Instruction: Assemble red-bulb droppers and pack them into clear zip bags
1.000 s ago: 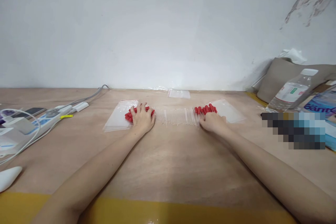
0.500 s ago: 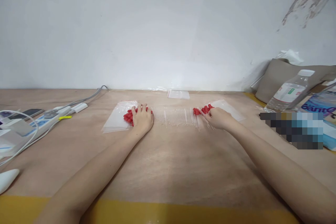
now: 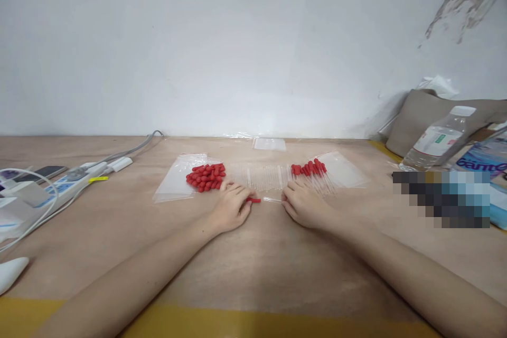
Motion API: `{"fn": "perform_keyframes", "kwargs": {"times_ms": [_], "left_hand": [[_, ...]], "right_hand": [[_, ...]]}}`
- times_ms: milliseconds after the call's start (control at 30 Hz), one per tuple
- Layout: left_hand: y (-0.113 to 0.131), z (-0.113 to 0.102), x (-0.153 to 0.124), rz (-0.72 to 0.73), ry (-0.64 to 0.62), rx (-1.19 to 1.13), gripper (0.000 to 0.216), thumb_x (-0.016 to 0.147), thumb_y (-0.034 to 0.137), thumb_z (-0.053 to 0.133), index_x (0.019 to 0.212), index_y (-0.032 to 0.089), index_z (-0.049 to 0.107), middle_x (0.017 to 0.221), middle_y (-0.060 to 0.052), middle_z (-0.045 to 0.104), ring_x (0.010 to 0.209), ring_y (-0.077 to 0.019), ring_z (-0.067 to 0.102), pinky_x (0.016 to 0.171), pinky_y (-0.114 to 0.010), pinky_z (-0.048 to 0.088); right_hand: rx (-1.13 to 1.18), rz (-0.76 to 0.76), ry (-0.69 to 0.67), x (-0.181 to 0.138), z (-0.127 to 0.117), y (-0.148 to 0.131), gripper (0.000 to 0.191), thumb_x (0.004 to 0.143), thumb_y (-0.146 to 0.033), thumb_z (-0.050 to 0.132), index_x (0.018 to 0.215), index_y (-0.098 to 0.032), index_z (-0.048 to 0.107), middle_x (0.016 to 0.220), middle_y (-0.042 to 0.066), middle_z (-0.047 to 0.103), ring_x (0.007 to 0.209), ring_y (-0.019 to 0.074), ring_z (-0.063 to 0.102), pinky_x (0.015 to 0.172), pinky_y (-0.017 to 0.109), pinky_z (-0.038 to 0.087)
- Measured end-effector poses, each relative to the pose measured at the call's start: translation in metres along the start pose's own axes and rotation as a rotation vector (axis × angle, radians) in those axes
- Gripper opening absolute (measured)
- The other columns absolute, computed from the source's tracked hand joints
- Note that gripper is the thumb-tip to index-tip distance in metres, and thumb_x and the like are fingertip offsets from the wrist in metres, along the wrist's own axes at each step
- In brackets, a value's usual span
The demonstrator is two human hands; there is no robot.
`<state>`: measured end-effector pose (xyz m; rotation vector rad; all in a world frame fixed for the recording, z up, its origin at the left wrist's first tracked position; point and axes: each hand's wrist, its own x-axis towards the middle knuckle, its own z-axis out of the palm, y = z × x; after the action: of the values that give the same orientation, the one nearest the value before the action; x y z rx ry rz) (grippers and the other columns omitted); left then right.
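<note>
A pile of small red rubber caps point(image 3: 206, 176) lies on a clear plastic bag point(image 3: 174, 182) left of centre. A row of clear glass tubes point(image 3: 261, 175) runs across the middle of the wooden table point(image 3: 253, 253). Tubes fitted with red caps point(image 3: 311, 169) lie to the right, partly on another clear bag point(image 3: 344, 170). My left hand point(image 3: 232, 206) pinches one red cap point(image 3: 254, 200) at its fingertips. My right hand point(image 3: 303, 203) rests just right of it, fingers curled on a clear tube end that is hard to make out.
A power strip with cables and plugs point(image 3: 67, 179) and a phone point(image 3: 43, 171) lie at the left. A white object point(image 3: 11, 272) sits near the left edge. A water bottle point(image 3: 439, 140), a grey bag point(image 3: 423, 113) and blue packages point(image 3: 485, 161) crowd the right.
Both hands pulled back toward me from the cap pile and the capped tubes. My left hand now holds a single red cap; the hands have come close together at the centre.
</note>
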<state>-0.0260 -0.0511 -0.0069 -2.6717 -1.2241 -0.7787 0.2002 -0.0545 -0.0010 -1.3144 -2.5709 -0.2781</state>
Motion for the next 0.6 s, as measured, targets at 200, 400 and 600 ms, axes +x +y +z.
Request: {"fn": "perform_keyframes", "kwargs": {"times_ms": [200,400,600], "left_hand": [[-0.002,0.004,-0.001,-0.074,-0.048,-0.085,0.021,0.079,0.035,0.051,0.093,0.025,0.064,0.099,-0.004,0.058,0.093,-0.0214,0.048,0.082,-0.039,0.029],[-0.001,0.005,0.001,-0.066,-0.038,-0.141,0.020,0.084,0.032,0.047,0.085,0.021,0.063,0.088,-0.004,0.060,0.089,-0.0196,0.050,0.078,-0.035,0.032],[0.002,0.004,0.000,-0.101,-0.023,-0.198,0.014,0.087,0.027,0.042,0.088,0.019,0.054,0.087,-0.001,0.062,0.084,-0.0166,0.053,0.078,-0.033,0.030]], "right_hand": [[0.261,0.039,0.112,0.000,0.007,-0.003,0.016,0.078,-0.034,0.054,0.077,-0.018,0.054,0.080,0.005,0.054,0.078,0.0172,0.048,0.070,0.029,0.036],[0.245,0.064,0.218,-0.001,0.012,-0.008,0.014,0.081,-0.030,0.052,0.073,-0.018,0.054,0.078,0.005,0.056,0.080,0.0189,0.048,0.073,0.033,0.034],[0.420,0.165,0.281,-0.002,0.015,-0.005,0.013,0.085,-0.026,0.043,0.079,-0.018,0.050,0.074,0.002,0.060,0.070,0.0156,0.054,0.075,0.034,0.034]]}}
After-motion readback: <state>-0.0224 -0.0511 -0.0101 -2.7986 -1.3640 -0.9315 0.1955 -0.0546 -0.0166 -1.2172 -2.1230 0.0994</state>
